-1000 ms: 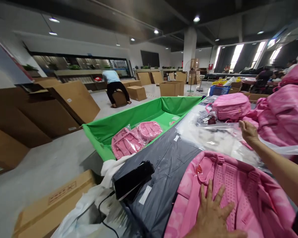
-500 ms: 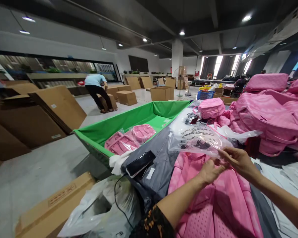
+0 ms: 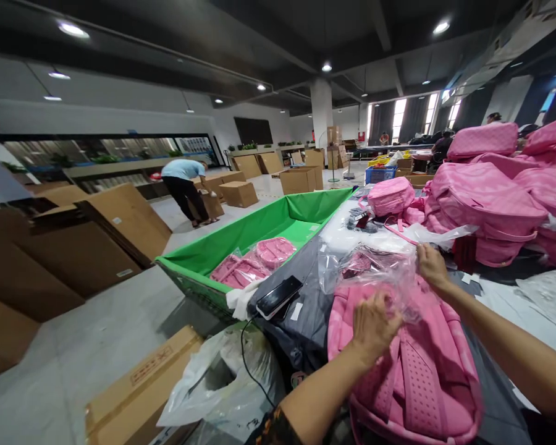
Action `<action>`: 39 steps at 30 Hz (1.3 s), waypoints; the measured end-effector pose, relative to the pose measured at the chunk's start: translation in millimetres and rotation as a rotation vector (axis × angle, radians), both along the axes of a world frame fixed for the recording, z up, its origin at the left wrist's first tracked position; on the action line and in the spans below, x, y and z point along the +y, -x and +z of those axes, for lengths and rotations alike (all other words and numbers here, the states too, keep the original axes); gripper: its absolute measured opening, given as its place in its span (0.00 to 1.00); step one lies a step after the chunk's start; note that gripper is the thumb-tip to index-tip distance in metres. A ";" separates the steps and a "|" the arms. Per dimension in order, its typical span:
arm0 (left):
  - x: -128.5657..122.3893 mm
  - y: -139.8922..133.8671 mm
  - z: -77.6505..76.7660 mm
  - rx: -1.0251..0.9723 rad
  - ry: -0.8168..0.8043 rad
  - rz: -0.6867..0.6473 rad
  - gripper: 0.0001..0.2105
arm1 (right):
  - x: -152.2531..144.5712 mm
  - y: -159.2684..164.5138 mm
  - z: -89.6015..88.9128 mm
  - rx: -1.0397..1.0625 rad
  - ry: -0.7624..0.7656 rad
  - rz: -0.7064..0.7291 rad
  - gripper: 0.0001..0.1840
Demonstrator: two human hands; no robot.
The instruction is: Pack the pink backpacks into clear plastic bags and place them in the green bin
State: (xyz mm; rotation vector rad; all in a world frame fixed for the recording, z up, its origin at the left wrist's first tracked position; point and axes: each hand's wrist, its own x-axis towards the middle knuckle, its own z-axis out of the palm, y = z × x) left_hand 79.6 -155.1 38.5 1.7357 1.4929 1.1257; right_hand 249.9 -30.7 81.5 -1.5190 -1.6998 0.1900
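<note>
A pink backpack (image 3: 449, 352) lies on the grey-covered table, its padded straps facing up. Across its top end stretches a crumpled clear plastic bag (image 3: 347, 266); I cannot tell whether the backpack's top is inside it. My left hand (image 3: 375, 324) is closed on the near edge of this bag, above the backpack. At the bag's right side, my right hand (image 3: 432, 266) pinches the film with bent fingers. Beyond the bag sits a small pink bag (image 3: 391, 195) with a thin strap.
Several pink backpacks (image 3: 486, 191) are heaped at the right. A green-lined bin (image 3: 241, 228) holds pink bags in clear plastic. A phone (image 3: 278, 296) with a cable lies at the table's left edge. Cardboard boxes (image 3: 143, 377) stand on the floor; a person (image 3: 183, 185) bends over one.
My left hand has moved left and down, drawing the bag's edge over the backpack. My right hand has shifted up, away from the left. The printed bag face is now crumpled.
</note>
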 end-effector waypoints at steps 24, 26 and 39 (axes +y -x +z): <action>21.0 51.3 1.9 0.637 -0.620 0.411 0.31 | -73.7 -35.7 -19.9 -0.552 -0.073 0.035 0.10; 23.5 38.4 -3.3 0.680 -0.628 0.343 0.27 | -84.5 -25.2 -22.4 -0.635 -0.131 0.087 0.11; 12.7 145.9 -53.4 0.499 -0.028 0.550 0.11 | -93.5 -131.3 -77.5 -0.138 0.336 -0.073 0.10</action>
